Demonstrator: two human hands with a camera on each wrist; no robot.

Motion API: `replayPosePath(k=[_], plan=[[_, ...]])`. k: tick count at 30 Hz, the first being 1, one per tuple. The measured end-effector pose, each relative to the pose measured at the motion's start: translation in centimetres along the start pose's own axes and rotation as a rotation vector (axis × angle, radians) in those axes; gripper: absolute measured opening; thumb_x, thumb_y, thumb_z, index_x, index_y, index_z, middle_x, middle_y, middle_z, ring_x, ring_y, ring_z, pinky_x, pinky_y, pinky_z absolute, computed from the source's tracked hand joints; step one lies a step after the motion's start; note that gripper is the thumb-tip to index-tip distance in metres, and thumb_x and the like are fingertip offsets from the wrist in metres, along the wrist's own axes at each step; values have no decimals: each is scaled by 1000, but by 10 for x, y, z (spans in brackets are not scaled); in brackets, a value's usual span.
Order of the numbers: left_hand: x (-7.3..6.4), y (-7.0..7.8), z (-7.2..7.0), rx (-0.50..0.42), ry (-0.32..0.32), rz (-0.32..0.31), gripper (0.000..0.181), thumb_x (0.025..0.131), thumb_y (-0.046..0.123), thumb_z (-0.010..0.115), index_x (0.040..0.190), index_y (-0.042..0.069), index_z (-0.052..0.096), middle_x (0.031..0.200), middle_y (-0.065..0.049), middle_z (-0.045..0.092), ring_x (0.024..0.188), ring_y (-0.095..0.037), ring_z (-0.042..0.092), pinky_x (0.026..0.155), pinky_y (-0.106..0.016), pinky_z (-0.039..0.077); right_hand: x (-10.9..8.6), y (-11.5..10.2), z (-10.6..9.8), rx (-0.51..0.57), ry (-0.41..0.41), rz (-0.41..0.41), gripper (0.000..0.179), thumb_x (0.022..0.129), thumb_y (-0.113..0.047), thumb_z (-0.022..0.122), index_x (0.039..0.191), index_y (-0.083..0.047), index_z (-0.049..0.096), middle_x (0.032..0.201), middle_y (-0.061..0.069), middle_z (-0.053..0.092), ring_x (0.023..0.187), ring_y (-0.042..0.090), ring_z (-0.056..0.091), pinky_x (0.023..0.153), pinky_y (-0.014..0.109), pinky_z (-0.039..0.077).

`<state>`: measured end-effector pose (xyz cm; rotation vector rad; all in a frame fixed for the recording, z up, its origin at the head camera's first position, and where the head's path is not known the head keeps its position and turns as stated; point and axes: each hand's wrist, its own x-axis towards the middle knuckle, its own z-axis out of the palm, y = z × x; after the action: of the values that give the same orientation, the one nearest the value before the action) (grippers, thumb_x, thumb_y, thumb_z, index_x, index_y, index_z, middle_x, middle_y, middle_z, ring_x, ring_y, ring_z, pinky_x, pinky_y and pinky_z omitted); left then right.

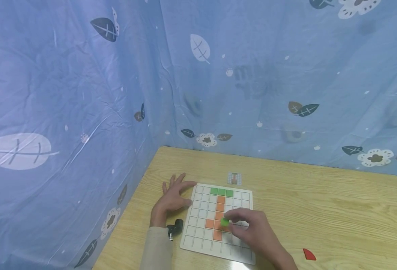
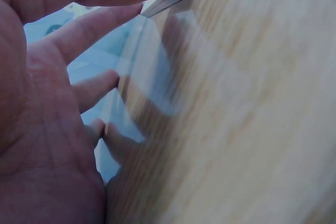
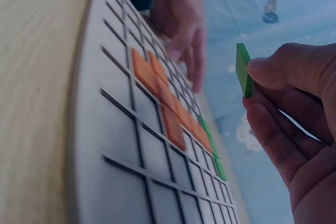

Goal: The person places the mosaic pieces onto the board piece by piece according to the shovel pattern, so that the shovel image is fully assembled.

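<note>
A white grid board (image 1: 194, 241) lies on the table, with square cells. Green tiles (image 1: 221, 191) form a short row at its far edge, and orange tiles (image 1: 217, 235) make a cross-like shape below them. Between thumb and fingertips, my right hand (image 1: 254, 227) pinches a green square tile (image 3: 243, 70). The right wrist view shows that tile raised off the board's surface. My left hand (image 1: 172, 199) rests at the board's left edge, fingers spread, with the thumb and index fingertip right at the rim.
Beyond the board's far edge lies a small picture card (image 1: 234, 178). A red quarter-circle piece (image 1: 309, 254) is on the wooden table (image 1: 333, 210) to the right. Blue patterned curtains (image 1: 252, 93) hang behind the table and along its left side.
</note>
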<state>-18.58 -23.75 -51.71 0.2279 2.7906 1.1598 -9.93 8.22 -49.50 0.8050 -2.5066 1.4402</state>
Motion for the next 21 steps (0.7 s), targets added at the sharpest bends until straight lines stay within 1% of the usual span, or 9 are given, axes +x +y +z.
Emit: replayPosePath(k=[4, 8, 11, 13, 15, 16, 18, 21], plan=[[0, 1, -1, -5, 4, -3, 73, 76, 9, 83, 146, 25, 71, 182, -18, 24, 169, -51, -5, 126, -78, -20, 0, 0, 11, 19, -21, -55, 33, 85, 0, 88, 105, -26, 82, 102, -16, 82, 87, 5, 74, 80, 31, 65], [0, 1, -1, 3, 2, -5, 73, 76, 10, 82, 147, 26, 70, 182, -18, 24, 170, -51, -5, 127, -78, -19, 0, 0, 22, 33, -51, -65, 33, 84, 0, 88, 106, -23, 83, 101, -15, 81, 81, -1, 66, 76, 28, 63], [0, 0, -1, 6, 1, -2, 73, 77, 10, 82, 147, 25, 70, 182, -18, 24, 170, -51, -5, 127, -78, -19, 0, 1, 29, 62, -70, -65, 30, 85, -2, 89, 106, -21, 83, 101, -11, 82, 83, -1, 69, 76, 28, 64], [0, 0, -1, 7, -2, -3, 73, 77, 10, 82, 148, 25, 70, 182, -18, 24, 170, -51, -5, 127, -78, -19, 0, 2, 34, 84, -85, -63, 29, 84, -1, 89, 106, -20, 83, 103, -9, 83, 88, 2, 74, 80, 29, 66], [0, -1, -1, 6, -3, -5, 73, 77, 10, 82, 148, 25, 70, 182, -17, 24, 170, -50, -6, 127, -77, -19, 0, 2, 39, 83, -93, -59, 29, 84, 0, 88, 105, -19, 83, 105, -8, 84, 95, 5, 77, 84, 29, 67], [0, -1, -1, 5, -3, -4, 73, 77, 10, 82, 148, 25, 70, 182, -17, 23, 170, -50, -6, 127, -77, -19, 0, 2, 41, 70, -93, -68, 29, 84, 2, 87, 104, -19, 83, 104, -7, 83, 97, 5, 77, 86, 29, 67], [0, -1, -1, 7, -9, -7, 74, 78, 11, 81, 149, 26, 69, 183, -16, 23, 170, -49, -7, 127, -76, -20, 0, 1, 46, 23, -86, -90, 30, 83, 3, 86, 103, -20, 82, 103, -9, 83, 96, 3, 75, 86, 26, 66], [0, -1, -1, 2, -8, 1, 74, 77, 10, 81, 148, 25, 69, 182, -17, 23, 170, -50, -6, 127, -77, -20, 0, 0, 51, -57, -67, -132, 29, 82, 3, 86, 101, -19, 83, 98, -10, 82, 89, -3, 69, 82, 23, 64]])
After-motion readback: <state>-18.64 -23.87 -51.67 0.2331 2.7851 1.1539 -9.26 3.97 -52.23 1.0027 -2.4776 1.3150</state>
